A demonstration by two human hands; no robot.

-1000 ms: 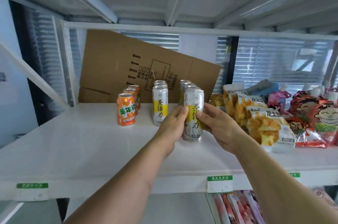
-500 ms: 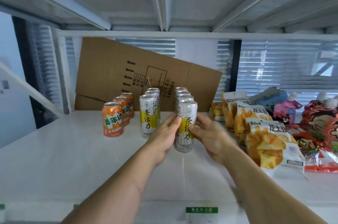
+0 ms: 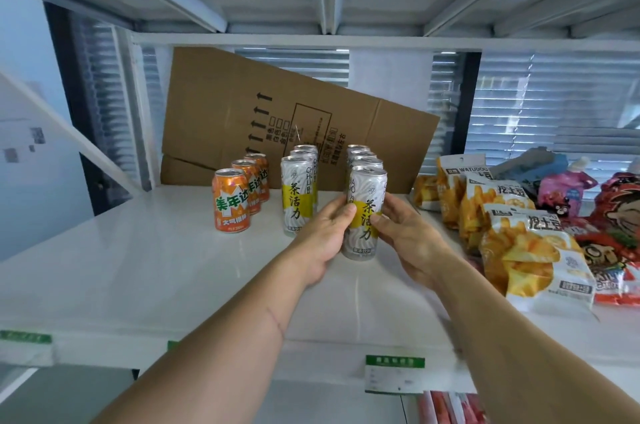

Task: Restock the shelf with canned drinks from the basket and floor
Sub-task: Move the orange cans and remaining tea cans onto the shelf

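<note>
A tall white and yellow can (image 3: 364,195) stands upright on the white shelf (image 3: 138,267), at the front of a row of like cans. My left hand (image 3: 323,236) grips its left side and my right hand (image 3: 403,236) grips its right side. To the left stands a second row of the same white and yellow cans (image 3: 298,195). Further left, three short orange cans (image 3: 232,200) stand in a row running back.
A flattened cardboard box (image 3: 242,111) leans against the back of the shelf behind the cans. Yellow snack bags (image 3: 526,247) and red packets (image 3: 616,233) lie on the shelf's right part. A green price label (image 3: 394,373) hangs on the front edge. The upper shelf is close overhead.
Both hands have stayed on the can while it stands on the shelf. The view has drifted, so the cans appear slightly further right than half a second ago.
</note>
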